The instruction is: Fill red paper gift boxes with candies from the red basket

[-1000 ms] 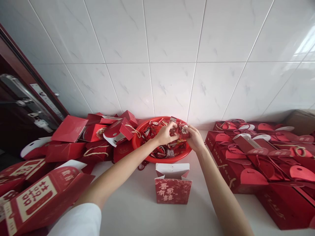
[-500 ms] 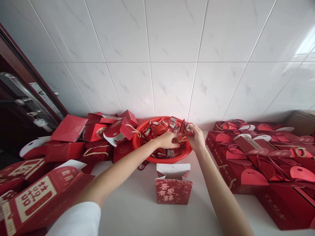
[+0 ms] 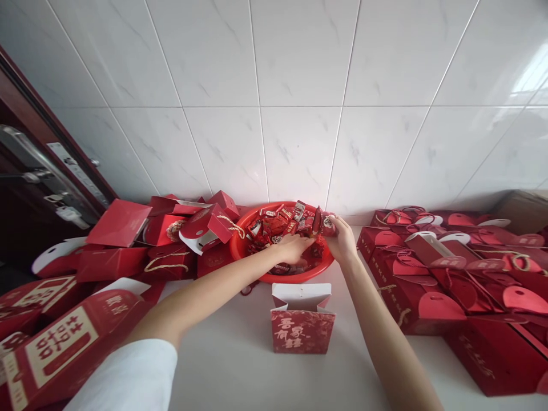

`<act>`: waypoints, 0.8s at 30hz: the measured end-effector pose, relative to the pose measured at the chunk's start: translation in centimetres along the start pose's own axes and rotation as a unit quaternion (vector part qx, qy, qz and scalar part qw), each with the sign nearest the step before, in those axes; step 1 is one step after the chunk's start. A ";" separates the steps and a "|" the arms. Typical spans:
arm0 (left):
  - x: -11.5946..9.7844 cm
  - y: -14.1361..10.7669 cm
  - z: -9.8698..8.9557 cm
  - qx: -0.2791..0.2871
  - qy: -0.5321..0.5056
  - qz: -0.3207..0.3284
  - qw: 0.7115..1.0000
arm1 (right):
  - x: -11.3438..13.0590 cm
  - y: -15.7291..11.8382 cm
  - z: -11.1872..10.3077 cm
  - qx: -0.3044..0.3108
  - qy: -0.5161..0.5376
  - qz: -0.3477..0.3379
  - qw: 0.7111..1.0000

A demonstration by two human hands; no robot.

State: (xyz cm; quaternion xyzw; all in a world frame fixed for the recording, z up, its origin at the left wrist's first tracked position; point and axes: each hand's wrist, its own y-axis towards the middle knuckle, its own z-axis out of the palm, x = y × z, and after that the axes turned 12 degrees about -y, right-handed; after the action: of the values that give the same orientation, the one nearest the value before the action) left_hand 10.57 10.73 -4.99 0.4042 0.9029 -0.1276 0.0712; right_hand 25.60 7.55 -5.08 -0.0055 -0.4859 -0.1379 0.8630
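Observation:
A red plastic basket (image 3: 240, 260) of wrapped sweets (image 3: 285, 220) stands against the wall. Inside it, my left hand (image 3: 295, 249) reaches among the sweets, fingers stretched to the right and their tips partly hidden. At the basket's right rim, my right hand (image 3: 343, 238) is closed on red-wrapped sweets (image 3: 329, 224), one with a pale round emblem. Just in front of the basket, a red paper gift box (image 3: 303, 332) with white lettering stands upright, its top open and its white inside showing.
Red gift boxes (image 3: 115, 225), some with rope handles, are heaped on the left. Rows of closed red boxes (image 3: 428, 311) fill the right side. Behind is a tiled wall (image 3: 299, 154); a dark door with a metal handle (image 3: 25, 151) is at far left.
My left hand has shifted slightly right and turned flatter, its fingers now extended among the sweets. My right hand keeps its place with the sweets in it.

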 end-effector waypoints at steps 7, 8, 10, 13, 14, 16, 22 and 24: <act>0.3 0.4 0.2 -0.036 0.006 -0.051 0.998 | -0.2 0.1 -0.2 0.005 -0.002 0.000 1.000; 0.4 0.4 0.2 -0.042 0.007 -0.056 0.998 | -0.2 0.1 -0.2 0.005 0.000 0.000 1.000; 0.4 0.4 0.1 -0.058 0.011 -0.068 0.996 | -0.2 0.1 -0.2 0.003 0.004 0.001 1.000; 0.5 0.4 -0.1 -0.069 0.012 -0.092 0.993 | -0.2 0.1 -0.2 -0.002 0.015 0.000 1.000; 0.5 0.4 -0.1 -0.069 0.012 -0.100 0.993 | -0.2 0.2 -0.2 -0.003 0.016 0.000 1.000; 0.4 0.3 -0.3 -0.072 0.010 -0.113 0.991 | -0.3 0.2 -0.2 -0.002 0.013 -0.001 1.000; -0.1 -0.1 -1.0 -0.084 -0.009 -0.181 0.980 | -0.1 0.1 -0.1 -0.005 0.008 0.003 1.000; -0.2 -0.2 -1.3 -0.079 -0.015 -0.192 0.978 | 0.0 0.0 -0.1 -0.003 0.011 0.006 1.000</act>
State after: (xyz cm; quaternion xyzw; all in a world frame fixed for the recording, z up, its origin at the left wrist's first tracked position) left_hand 10.52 10.82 -3.69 0.2144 0.9698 -0.0733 0.0907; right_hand 25.66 7.58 -5.16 -0.0097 -0.4755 -0.1341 0.8694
